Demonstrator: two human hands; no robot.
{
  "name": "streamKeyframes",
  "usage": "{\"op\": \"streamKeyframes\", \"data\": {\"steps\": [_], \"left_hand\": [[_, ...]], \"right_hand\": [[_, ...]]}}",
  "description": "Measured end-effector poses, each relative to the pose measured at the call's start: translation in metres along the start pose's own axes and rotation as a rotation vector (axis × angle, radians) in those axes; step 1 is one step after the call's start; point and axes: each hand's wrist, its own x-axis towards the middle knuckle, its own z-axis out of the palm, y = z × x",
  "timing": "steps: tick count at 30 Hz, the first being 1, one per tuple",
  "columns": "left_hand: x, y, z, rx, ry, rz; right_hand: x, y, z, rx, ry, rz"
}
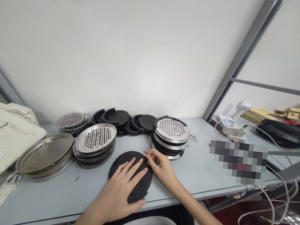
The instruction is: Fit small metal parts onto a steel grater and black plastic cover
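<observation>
Fingers point(134, 169) of the left hand point(120, 191) lie spread over a black disc point(144, 184), which rests flat near the front edge of the bench point(193, 163), just ahead of the person's body. The thumb reaches along the disc's near edge. At the far right of its rim, the right hand point(164, 168) has thumb and forefinger pinched together on a small metal piece point(144, 155); whether this is fixed to the disc, I cannot tell. Just beyond the right hand stands a stack of graters point(172, 130) with black rims, wire loops point(194, 139) sticking out at its right. More black discs point(115, 118) lie overlapping along the wall point(145, 54). Left of the hands is a second grater stack point(96, 139), its top one tilted, and next to it a leaning pile of metal plates point(48, 152). Behind these two sits a smaller grater pile point(71, 120). A cream bag point(10, 137) takes up the left end, and a white device point(243, 107) with cables stands well off to the right.
</observation>
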Motion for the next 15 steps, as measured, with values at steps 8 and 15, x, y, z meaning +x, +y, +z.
{"op": "streamKeyframes", "data": {"steps": [8,15], "left_hand": [[0.0008,-0.0008,0.0001,0.003,0.007,-0.001],[-0.0001,0.0,-0.0002,0.01,0.014,0.003]], "right_hand": [[0.0017,0.0057,0.0019,0.06,-0.039,0.049],[-0.0011,0.0048,0.002,0.073,-0.004,0.032]]}}
